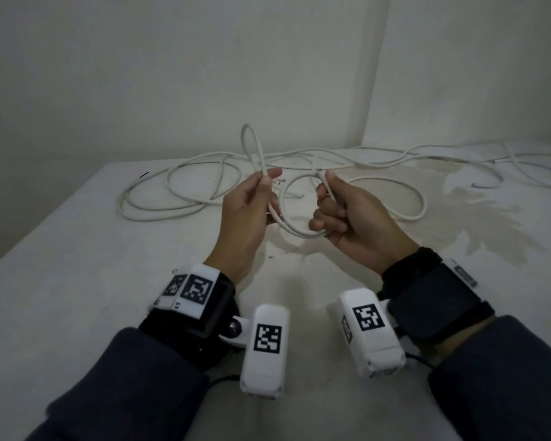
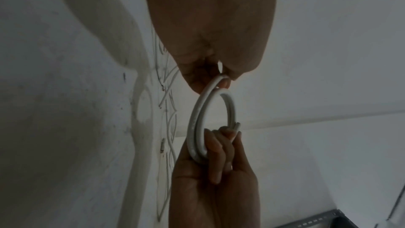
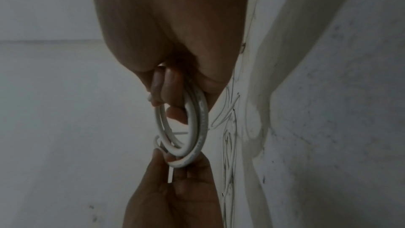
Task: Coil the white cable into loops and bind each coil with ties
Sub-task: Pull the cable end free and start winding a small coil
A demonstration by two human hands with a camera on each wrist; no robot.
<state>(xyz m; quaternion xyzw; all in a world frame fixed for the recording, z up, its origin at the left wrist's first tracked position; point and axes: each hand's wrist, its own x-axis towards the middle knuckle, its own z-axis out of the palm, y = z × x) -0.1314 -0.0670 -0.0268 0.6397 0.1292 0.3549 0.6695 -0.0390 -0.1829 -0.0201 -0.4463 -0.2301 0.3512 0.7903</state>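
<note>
White cable (image 1: 185, 189) sprawls in loose rings over the left half of the table (image 1: 61, 265) as I see it from the head view; more slack runs off along the back edge to the right, near the wall corner.

My left hand (image 1: 247, 214) is raised above the table, fingers and thumb curled round two strands of the cable. One tall narrow loop (image 1: 251, 144) stands up out of the top of that fist. On the left wrist view the strands pass under my fingertips (image 2: 224, 82) and curve away as a doubled ring.

Between my hands hangs a small coil (image 1: 295, 230), about two turns, off the table. The wrist views show the turns lying side by side, touching.

My right hand (image 1: 352, 221) grips the other side of the coil, fingers curled around it, thumb pressed on top. A short cable end (image 1: 323, 173) sticks up just past the thumb. On the right wrist view the fingers (image 3: 168, 86) hook through the ring.

Right of my hands, the table carries a wide stain (image 1: 477, 214). Both forearms wear dark sleeves and marker-tagged wrist units.
</note>
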